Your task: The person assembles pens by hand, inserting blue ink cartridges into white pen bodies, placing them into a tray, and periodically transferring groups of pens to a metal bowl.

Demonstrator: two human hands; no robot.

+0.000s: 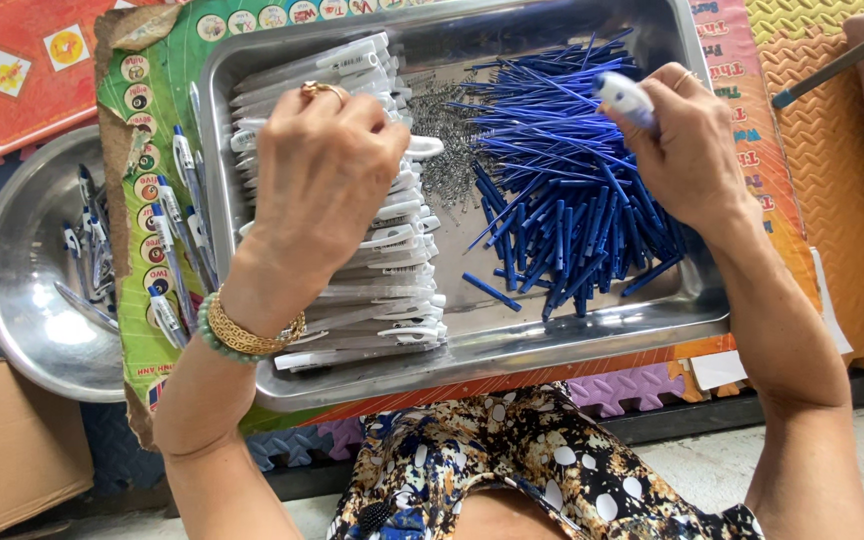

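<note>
Nearest us lay our lap in patterned cloth (512, 460), and above it our left hand (324, 175) curled down over the stacked clear pen barrels (372, 270) at the left of the steel tray (552, 335), though we could not tell whether it gripped any. Our right hand (687, 150) pinched a white-and-blue pen piece (624, 97) over the heap of blue refills (562, 190), beside small springs (442, 130). Bare tray showed near the front rim; a green card with round labels (137, 130) and a steel bowl (27, 280) lay left, half cut off.

the left hand (327, 165) rests fingers-down on a stack of clear white-clipped plastic pen barrels (372, 290) in a rectangular steel tray (572, 335), while the right hand (687, 150) pinches a white-and-blue pen part (624, 98) above a heap of thin blue ink refills (567, 200).
</note>
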